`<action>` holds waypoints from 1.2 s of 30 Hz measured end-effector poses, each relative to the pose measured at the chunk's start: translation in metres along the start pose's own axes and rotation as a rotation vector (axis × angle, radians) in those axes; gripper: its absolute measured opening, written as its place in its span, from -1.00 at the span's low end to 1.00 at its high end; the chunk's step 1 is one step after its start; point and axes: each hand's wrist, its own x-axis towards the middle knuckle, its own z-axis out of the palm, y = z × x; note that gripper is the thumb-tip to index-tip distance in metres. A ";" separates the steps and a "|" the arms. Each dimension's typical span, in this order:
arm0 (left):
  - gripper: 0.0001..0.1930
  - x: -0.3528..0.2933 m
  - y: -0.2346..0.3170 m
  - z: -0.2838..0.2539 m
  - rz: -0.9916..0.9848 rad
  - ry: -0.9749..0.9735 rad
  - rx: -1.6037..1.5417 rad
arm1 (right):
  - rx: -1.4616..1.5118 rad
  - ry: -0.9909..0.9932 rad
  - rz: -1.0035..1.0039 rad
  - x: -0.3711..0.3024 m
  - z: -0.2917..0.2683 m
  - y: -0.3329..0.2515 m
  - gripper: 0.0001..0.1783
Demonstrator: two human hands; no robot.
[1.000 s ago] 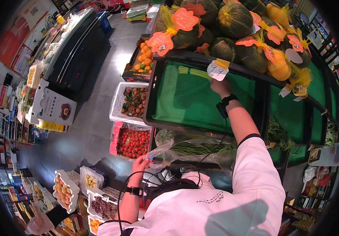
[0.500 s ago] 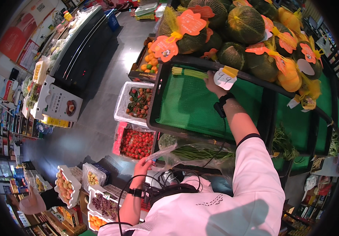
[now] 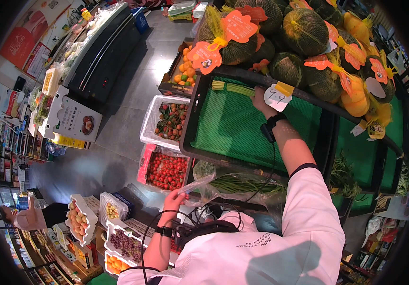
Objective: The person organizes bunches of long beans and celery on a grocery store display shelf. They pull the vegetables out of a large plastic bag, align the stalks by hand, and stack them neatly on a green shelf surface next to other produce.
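Observation:
At the far edge of a black crate (image 3: 261,164) lined with green mesh lies a bunch of thin green stalks (image 3: 233,87). My right hand (image 3: 263,101) is closed at the right end of this bunch, its fingers partly hidden by a white price tag (image 3: 277,99). Lower left, my left hand (image 3: 174,201) pinches the rim of a clear plastic bag (image 3: 200,183). The bag spreads to the right, in front of the crate, over long green stalks (image 3: 247,184); whether these lie inside it I cannot tell.
Netted melons (image 3: 304,31) and pumpkins (image 3: 355,100) are heaped behind the crate. Left of it stand boxes of oranges (image 3: 184,76), reddish fruit (image 3: 171,118) and cherry tomatoes (image 3: 166,170). Black cables (image 3: 154,223) hang by my left arm. Another person (image 3: 31,216) is at lower left.
The view has shifted slightly. The other person at lower left has moved farther off. Both my hands keep their hold with hardly any movement.

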 end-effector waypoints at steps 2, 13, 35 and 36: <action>-0.77 -0.003 -0.003 -0.002 -0.004 0.014 -0.023 | -0.009 -0.019 -0.022 -0.001 -0.004 -0.013 -0.62; -0.74 -0.004 -0.005 -0.002 -0.001 0.025 0.013 | -0.092 0.029 -0.057 0.008 0.024 0.001 -0.74; -0.72 0.006 -0.011 -0.002 0.004 0.007 -0.009 | 0.323 0.193 0.350 -0.030 -0.080 -0.018 -0.66; -0.72 0.012 -0.010 0.000 0.002 -0.045 -0.005 | 0.184 0.093 0.398 -0.040 -0.094 0.002 -0.66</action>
